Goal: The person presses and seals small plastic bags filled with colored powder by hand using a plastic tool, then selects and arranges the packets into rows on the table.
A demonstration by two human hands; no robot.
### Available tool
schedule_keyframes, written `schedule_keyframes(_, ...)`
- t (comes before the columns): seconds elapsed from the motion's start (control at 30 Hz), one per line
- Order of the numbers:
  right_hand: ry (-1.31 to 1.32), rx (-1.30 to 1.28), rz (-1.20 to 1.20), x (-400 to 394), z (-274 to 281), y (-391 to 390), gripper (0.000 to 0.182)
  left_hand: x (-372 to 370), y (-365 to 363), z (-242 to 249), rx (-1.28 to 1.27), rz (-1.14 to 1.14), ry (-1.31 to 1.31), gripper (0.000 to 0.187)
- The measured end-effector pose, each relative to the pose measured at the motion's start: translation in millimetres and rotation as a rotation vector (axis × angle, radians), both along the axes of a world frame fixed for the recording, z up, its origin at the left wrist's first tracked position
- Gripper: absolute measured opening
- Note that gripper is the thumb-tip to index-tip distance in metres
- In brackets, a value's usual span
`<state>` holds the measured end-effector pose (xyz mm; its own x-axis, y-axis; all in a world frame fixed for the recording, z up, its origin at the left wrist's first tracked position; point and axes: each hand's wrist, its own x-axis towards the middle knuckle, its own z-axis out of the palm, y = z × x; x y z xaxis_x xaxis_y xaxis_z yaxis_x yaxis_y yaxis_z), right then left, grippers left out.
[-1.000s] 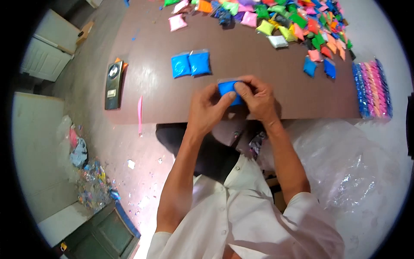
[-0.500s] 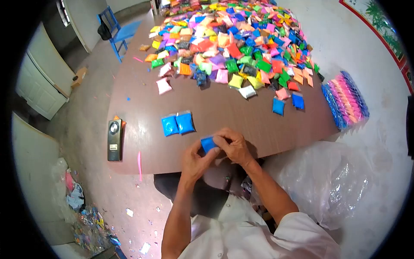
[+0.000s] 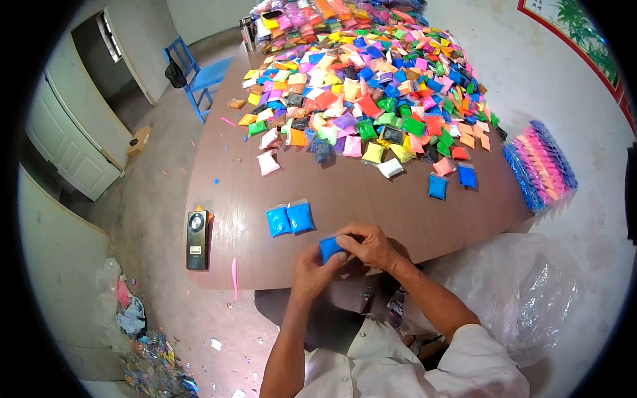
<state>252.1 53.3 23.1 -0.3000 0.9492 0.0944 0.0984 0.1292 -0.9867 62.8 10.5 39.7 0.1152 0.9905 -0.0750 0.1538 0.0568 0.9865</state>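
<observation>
A small blue packet (image 3: 330, 249) is held between my two hands above the near edge of the table. My left hand (image 3: 313, 270) pinches its lower left side with thumb and fingers. My right hand (image 3: 370, 247) grips its upper right corner, fingers bent over. Two more blue packets lie side by side on the table just beyond my left hand, the left one (image 3: 279, 221) against the right one (image 3: 300, 216). What is inside the held packet is partly covered by my fingers.
A large heap of coloured packets (image 3: 371, 113) covers the far half of the brown table (image 3: 239, 179). A black phone-like device (image 3: 197, 240) and a pink strip (image 3: 234, 277) lie at left. Stacked packets (image 3: 541, 166) stand at the right edge, near clear plastic sheeting (image 3: 504, 285).
The whole view has shifted, so everything appears lower and further right. Both hands still hold the blue packet, with little change in grip.
</observation>
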Motion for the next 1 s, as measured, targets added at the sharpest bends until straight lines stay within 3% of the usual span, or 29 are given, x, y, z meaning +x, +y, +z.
schedule_keyframes(0.07, 0.055, -0.093, 0.035, 1, 6, 13, 0.024, 2, -2, 0, -0.091, 0.074, -0.223, 0.035)
schedule_keyframes(0.13, 0.111, -0.187, 0.075, 0, 8, 27, 0.024, 6, -1, 8, -0.106, 0.098, -0.21, 0.033)
schedule_keyframes(0.27, 0.129, -0.161, 0.221, -8, -3, 51, 0.018, 2, 2, -17, -0.064, 0.16, -0.243, 0.026)
schedule_keyframes(0.37, 0.097, -0.079, 0.349, -7, 5, 68, 0.018, 4, 1, -10, -0.067, 0.203, -0.254, 0.022)
schedule_keyframes(0.8, 0.102, 0.112, 0.42, -8, 0, 86, 0.019, 37, 10, 0, -0.176, 0.493, -0.046, 0.022)
schedule_keyframes(0.87, 0.128, 0.032, 0.451, -6, 1, 85, 0.018, 35, 8, -12, -0.119, 0.523, 0.02, 0.011)
schedule_keyframes(1.0, 0.117, -0.007, 0.46, -5, 4, 85, 0.015, 34, 6, -6, -0.16, 0.56, 0.015, 0.021)
